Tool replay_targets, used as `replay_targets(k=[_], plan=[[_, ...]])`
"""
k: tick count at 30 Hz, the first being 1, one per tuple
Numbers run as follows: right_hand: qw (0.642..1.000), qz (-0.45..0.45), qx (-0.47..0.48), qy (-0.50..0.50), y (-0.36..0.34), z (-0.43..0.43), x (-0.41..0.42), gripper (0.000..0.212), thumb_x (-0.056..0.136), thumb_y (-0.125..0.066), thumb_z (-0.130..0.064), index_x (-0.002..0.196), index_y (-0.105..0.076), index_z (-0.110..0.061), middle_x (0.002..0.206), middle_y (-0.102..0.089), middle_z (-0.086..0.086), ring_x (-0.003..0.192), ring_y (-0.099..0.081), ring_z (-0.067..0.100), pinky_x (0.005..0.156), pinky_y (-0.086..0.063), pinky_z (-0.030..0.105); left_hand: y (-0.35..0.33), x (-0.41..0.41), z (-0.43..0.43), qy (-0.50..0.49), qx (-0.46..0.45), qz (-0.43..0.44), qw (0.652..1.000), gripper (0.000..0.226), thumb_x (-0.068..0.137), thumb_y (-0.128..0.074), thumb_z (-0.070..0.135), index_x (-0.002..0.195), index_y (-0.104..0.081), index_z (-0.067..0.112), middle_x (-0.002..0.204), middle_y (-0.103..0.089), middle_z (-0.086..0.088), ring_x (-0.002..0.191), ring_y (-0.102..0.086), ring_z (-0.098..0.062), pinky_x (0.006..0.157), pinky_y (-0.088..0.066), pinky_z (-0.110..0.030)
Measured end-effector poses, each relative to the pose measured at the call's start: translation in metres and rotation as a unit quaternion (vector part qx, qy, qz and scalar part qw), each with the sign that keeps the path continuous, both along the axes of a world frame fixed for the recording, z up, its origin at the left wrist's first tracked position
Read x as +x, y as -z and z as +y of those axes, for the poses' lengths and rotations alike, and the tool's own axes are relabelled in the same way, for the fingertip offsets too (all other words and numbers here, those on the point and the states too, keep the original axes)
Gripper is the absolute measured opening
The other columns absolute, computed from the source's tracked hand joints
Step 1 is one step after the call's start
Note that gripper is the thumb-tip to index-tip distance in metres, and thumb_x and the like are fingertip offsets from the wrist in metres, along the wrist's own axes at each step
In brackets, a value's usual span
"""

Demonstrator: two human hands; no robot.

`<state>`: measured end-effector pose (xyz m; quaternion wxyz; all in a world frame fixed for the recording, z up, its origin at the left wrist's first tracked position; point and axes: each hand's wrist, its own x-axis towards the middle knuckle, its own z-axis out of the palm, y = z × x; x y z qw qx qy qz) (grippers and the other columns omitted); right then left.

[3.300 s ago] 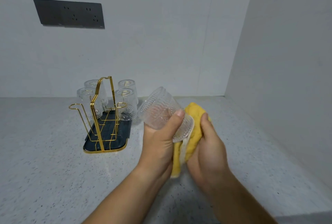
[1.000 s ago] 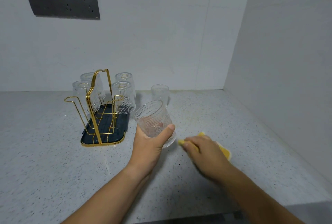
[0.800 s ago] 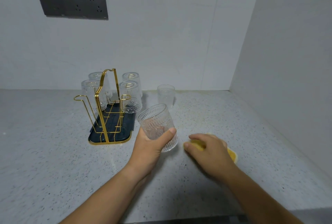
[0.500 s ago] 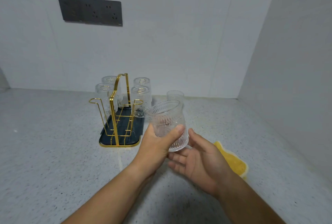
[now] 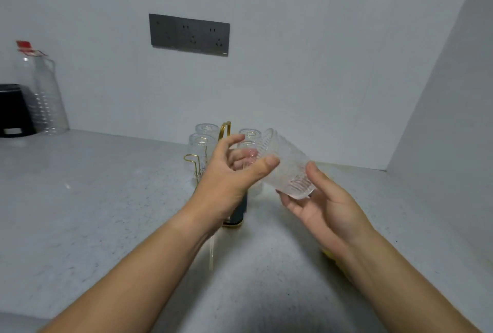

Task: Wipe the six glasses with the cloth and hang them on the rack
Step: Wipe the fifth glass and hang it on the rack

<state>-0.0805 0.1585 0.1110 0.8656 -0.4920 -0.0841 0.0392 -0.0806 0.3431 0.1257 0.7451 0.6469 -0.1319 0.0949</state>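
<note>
Over the grey counter [image 5: 106, 199], before the rack [image 5: 225, 129], pinching the tilted glass [image 5: 285, 164] at its rim with the left hand [image 5: 229, 175], cradling its base in the palm-up right hand [image 5: 320, 207], thumb clamped.

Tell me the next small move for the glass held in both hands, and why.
Probably tip the glass fully mouth-down and bring it to the free hook on the rack: it lies tilted between left hand and right hand, the cloth is set down, four glasses already hang.
</note>
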Motion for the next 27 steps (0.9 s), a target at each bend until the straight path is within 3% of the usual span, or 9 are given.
replay_targets(k=[5, 8, 11, 13, 16, 19, 22, 24, 27], plan=[[0.991, -0.080, -0.102, 0.013, -0.036, 0.017, 0.021, 0.040, 0.086, -0.072, -0.027, 0.124, -0.066, -0.016, 0.115, -0.074, 0.004, 0.105, -0.070, 0.020, 0.090, -0.053, 0.036, -0.039, 0.012, 0.048, -0.037, 0.095, -0.046, 0.994, 0.082, 0.065, -0.085, 0.061, 0.136, -0.054, 0.032, 0.128, -0.065, 0.004, 0.116, -0.065, -0.004, 0.090, -0.050, -0.018], [0.968, -0.137, -0.206, 0.034, -0.059, 0.034, 0.037, 0.049, 0.078, -0.075, -0.032, 0.125, -0.066, -0.021, 0.113, -0.072, 0.003, 0.104, -0.070, 0.021, 0.085, -0.057, 0.037, -0.059, 0.023, 0.074, -0.053, 0.160, -0.062, 0.984, 0.069, 0.079, -0.064, 0.074, 0.133, -0.057, 0.031, 0.127, -0.065, 0.010, 0.120, -0.061, -0.004, 0.105, -0.048, -0.032], [0.917, -0.196, -0.343, 0.059, -0.078, 0.057, 0.051, 0.060, 0.073, -0.080, -0.043, 0.130, -0.064, -0.032, 0.120, -0.065, 0.006, 0.110, -0.067, 0.028, 0.095, -0.059, 0.045, -0.068, 0.035, 0.097, -0.074, 0.179, -0.057, 0.979, 0.060, 0.086, -0.047, 0.078, 0.126, -0.061, 0.034, 0.125, -0.067, 0.013, 0.120, -0.061, -0.004, 0.113, -0.044, -0.039], [0.870, -0.238, -0.426, 0.066, -0.086, 0.073, 0.060, 0.065, 0.076, -0.083, -0.046, 0.136, -0.061, -0.033, 0.119, -0.063, 0.001, 0.104, -0.067, 0.025, 0.094, -0.060, 0.044, -0.065, 0.039, 0.108, -0.078, 0.199, -0.055, 0.975, 0.049, 0.093, -0.045, 0.073, 0.120, -0.063, 0.036, 0.121, -0.068, 0.015, 0.115, -0.061, 0.004, 0.110, -0.045, -0.028], [0.809, -0.280, -0.512, 0.067, -0.094, 0.094, 0.071, 0.063, 0.085, -0.080, -0.038, 0.142, -0.055, -0.031, 0.115, -0.058, -0.010, 0.091, -0.061, 0.008, 0.077, -0.055, 0.024, -0.054, 0.037, 0.119, -0.055, 0.220, -0.054, 0.972, 0.026, 0.106, -0.044, 0.047, 0.105, -0.068, 0.036, 0.105, -0.071, 0.021, 0.092, -0.061, 0.022, 0.076, -0.041, 0.003], [0.768, -0.300, -0.564, 0.043, -0.098, 0.113, 0.082, 0.065, 0.086, -0.079, -0.038, 0.144, -0.053, -0.028, 0.123, -0.058, -0.006, 0.094, -0.060, 0.003, 0.074, -0.046, 0.016, -0.039, 0.040, 0.133, -0.042, 0.237, -0.051, 0.969, 0.031, 0.108, -0.039, 0.042, 0.111, -0.070, 0.037, 0.102, -0.071, 0.030, 0.097, -0.060, 0.025, 0.076, -0.038, 0.006], [0.725, -0.318, -0.611, 0.024, -0.098, 0.130, 0.091, 0.068, 0.085, -0.080, -0.040, 0.145, -0.052, -0.023, 0.130, -0.057, -0.004, 0.102, -0.059, 0.008, 0.088, -0.048, 0.023, -0.029, 0.046, 0.144, -0.043, 0.229, -0.037, 0.972, 0.047, 0.102, -0.030, 0.059, 0.118, -0.070, 0.039, 0.116, -0.070, 0.028, 0.111, -0.057, 0.021, 0.100, -0.039, -0.008], [0.700, -0.324, -0.636, 0.020, -0.097, 0.138, 0.098, 0.072, 0.084, -0.080, -0.043, 0.146, -0.050, -0.024, 0.134, -0.056, -0.002, 0.112, -0.058, 0.014, 0.102, -0.050, 0.036, -0.022, 0.048, 0.147, -0.040, 0.219, -0.029, 0.974, 0.052, 0.095, -0.023, 0.066, 0.111, -0.069, 0.047, 0.109, -0.070, 0.035, 0.109, -0.058, 0.021, 0.105, -0.037, -0.016], [0.679, -0.317, -0.662, 0.007, -0.091, 0.144, 0.104, 0.077, 0.082, -0.080, -0.047, 0.148, -0.046, -0.024, 0.134, -0.055, -0.001, 0.115, -0.057, 0.016, 0.107, -0.048, 0.043, -0.010, 0.050, 0.147, -0.034, 0.193, -0.013, 0.980, 0.053, 0.095, -0.016, 0.067, 0.108, -0.066, 0.055, 0.106, -0.068, 0.040, 0.109, -0.057, 0.023, 0.109, -0.036, -0.023]])
